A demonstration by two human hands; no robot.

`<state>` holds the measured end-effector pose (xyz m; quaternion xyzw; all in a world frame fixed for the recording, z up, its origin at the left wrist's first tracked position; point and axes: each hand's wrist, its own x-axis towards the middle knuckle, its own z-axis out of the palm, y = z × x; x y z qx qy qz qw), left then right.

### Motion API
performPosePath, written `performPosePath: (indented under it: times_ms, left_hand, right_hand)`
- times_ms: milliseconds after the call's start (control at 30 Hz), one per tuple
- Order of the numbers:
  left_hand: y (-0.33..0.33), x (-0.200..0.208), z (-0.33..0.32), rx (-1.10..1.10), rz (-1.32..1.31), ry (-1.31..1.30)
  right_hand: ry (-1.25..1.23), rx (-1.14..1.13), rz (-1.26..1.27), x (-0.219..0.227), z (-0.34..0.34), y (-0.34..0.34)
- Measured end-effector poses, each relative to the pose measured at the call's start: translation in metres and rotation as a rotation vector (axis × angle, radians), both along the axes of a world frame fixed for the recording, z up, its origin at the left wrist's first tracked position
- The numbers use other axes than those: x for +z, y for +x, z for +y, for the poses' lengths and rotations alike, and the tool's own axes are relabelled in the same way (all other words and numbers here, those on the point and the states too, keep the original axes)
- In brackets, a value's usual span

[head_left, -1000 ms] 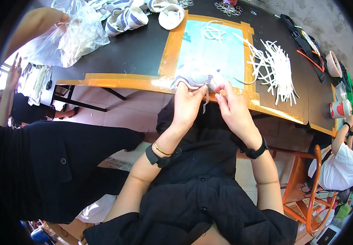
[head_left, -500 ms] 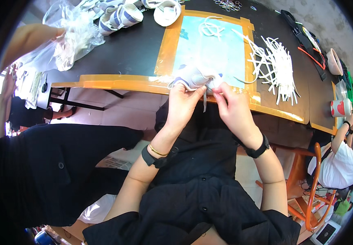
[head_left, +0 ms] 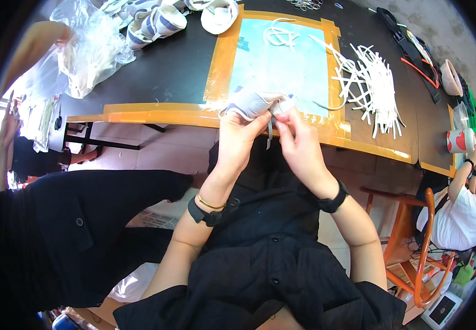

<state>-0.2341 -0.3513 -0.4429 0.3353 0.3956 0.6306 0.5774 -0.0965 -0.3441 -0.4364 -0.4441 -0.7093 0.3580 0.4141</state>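
Observation:
A small white shoe with blue trim (head_left: 255, 102) is held at the table's near edge, over a light blue sheet. My left hand (head_left: 237, 137) is closed around its near side, thumb pressing by the opening. Against the same opening, the thumb and fingers of my right hand (head_left: 299, 142) are pinched together on the shoe's edge. A thin greyish strip (head_left: 270, 135) hangs down between my hands from the shoe. The exact spot under my right fingertips is too small to make out.
White cords (head_left: 378, 91) lie piled right of the taped blue sheet (head_left: 282, 66); one loose cord (head_left: 280, 36) lies on it. More small shoes (head_left: 158, 25) stand at the far left, beside a clear plastic bag (head_left: 92, 58) another person's arm reaches into. An orange chair (head_left: 422, 247) stands at right.
Both hands and the shoe have shifted slightly left, and the shoe has turned a little. At the upper left, the other person's arm has also moved a bit left.

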Motion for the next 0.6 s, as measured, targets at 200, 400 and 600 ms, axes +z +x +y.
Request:
performPosePath:
  times_ms: [200, 400, 600]
  left_hand:
    - [-0.001, 0.007, 0.000, -0.042, -0.058, -0.028]
    - [-0.002, 0.005, 0.000, -0.059, -0.025, 0.002]
    - [-0.001, 0.008, 0.000, -0.049, -0.045, -0.012]
  right_hand:
    - [0.384, -0.086, -0.442, -0.008, -0.004, -0.014]
    - [-1.019, 0.189, 0.820, 0.011, 0.004, 0.005]
    - [0.018, -0.017, -0.032, 0.000, -0.001, -0.010]
